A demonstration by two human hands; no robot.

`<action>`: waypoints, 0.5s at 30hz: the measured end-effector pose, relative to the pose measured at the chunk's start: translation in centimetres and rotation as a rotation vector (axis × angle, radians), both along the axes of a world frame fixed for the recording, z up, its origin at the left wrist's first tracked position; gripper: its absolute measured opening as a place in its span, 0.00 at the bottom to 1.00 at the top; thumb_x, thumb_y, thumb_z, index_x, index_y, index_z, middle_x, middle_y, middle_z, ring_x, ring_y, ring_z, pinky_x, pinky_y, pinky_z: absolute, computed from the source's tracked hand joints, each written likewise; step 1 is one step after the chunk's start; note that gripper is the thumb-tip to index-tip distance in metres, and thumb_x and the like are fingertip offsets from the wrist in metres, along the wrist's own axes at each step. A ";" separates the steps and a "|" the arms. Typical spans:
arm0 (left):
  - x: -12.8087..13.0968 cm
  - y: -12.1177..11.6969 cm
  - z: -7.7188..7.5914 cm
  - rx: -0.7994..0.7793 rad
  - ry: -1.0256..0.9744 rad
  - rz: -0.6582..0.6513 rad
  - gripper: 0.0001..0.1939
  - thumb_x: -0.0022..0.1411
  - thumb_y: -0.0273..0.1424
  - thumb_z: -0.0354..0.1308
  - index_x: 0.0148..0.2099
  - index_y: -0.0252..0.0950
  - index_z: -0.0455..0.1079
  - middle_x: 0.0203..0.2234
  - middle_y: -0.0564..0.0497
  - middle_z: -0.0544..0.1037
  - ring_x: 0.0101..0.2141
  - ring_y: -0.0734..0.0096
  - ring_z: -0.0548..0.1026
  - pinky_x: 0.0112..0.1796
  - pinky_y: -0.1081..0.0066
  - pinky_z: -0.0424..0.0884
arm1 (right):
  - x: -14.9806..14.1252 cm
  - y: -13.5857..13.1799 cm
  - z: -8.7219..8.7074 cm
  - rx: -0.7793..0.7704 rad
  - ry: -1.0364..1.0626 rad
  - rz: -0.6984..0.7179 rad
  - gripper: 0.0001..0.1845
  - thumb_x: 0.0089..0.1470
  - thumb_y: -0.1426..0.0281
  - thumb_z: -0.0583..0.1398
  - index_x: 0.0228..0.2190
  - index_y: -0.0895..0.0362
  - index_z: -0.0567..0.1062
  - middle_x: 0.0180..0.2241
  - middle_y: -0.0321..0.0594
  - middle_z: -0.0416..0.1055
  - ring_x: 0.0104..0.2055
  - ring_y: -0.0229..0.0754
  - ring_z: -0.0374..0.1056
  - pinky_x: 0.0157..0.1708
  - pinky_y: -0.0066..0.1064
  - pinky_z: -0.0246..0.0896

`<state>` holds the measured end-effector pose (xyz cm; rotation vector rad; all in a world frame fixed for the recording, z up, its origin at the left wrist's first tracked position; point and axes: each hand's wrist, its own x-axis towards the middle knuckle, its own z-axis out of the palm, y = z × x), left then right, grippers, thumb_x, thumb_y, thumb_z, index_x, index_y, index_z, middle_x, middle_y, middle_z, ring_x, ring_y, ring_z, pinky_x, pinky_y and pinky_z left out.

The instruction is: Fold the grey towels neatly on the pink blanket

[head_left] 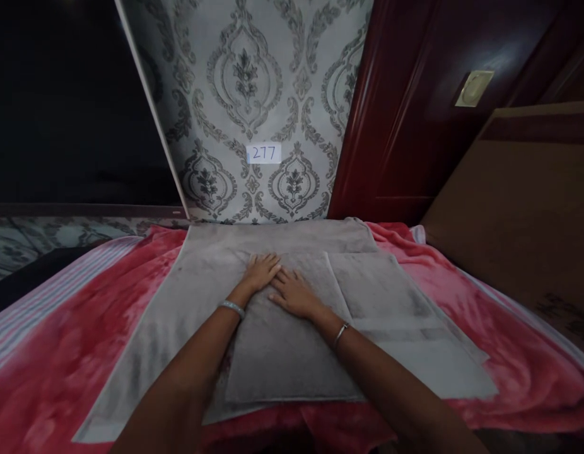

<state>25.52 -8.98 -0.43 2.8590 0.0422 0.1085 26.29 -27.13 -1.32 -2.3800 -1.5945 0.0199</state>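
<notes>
A large grey towel (169, 315) lies spread out, with a folded grey part (292, 359) on top at its middle. My left hand (262, 272) rests flat on the upper edge of that folded part, fingers stretched out. Beside it my right hand (296, 293) also lies flat on the cloth, palm down, its fingertips close to the left hand. Another grey layer (386, 290) lies to the right, and its lower end shows a paler band. Whether the grey layers are one cloth or several, I cannot tell.
Under the grey cloth is a red and pink blanket (107, 302), over a striped sheet (69, 287). A patterned wall bears a paper label (264, 152) reading 277. A dark screen (74, 107) stands left; a dark red door (415, 94) and a cardboard box (523, 208) stand right.
</notes>
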 end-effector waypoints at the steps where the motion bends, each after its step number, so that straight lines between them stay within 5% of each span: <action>1: 0.2 0.2 -0.8 0.011 -0.003 0.002 0.28 0.74 0.40 0.37 0.70 0.41 0.58 0.70 0.45 0.58 0.70 0.58 0.52 0.67 0.45 0.39 | 0.0 0.0 0.0 -0.008 0.005 0.000 0.33 0.69 0.55 0.50 0.70 0.50 0.53 0.72 0.46 0.45 0.73 0.55 0.38 0.67 0.63 0.36; 7: 0.2 0.6 -1.7 0.062 0.027 -0.015 0.31 0.74 0.44 0.34 0.72 0.41 0.54 0.71 0.46 0.55 0.71 0.60 0.49 0.67 0.47 0.39 | -1.4 -1.7 0.7 -0.069 0.067 0.040 0.36 0.68 0.52 0.51 0.70 0.52 0.51 0.73 0.47 0.41 0.74 0.56 0.32 0.68 0.62 0.30; 15: -0.2 -0.1 -0.1 0.161 0.060 -0.024 0.32 0.72 0.45 0.39 0.73 0.39 0.53 0.71 0.43 0.54 0.70 0.55 0.50 0.67 0.45 0.41 | -10.8 -11.3 0.6 -0.059 0.255 0.320 0.36 0.67 0.50 0.52 0.70 0.44 0.50 0.73 0.38 0.40 0.75 0.50 0.27 0.70 0.56 0.21</action>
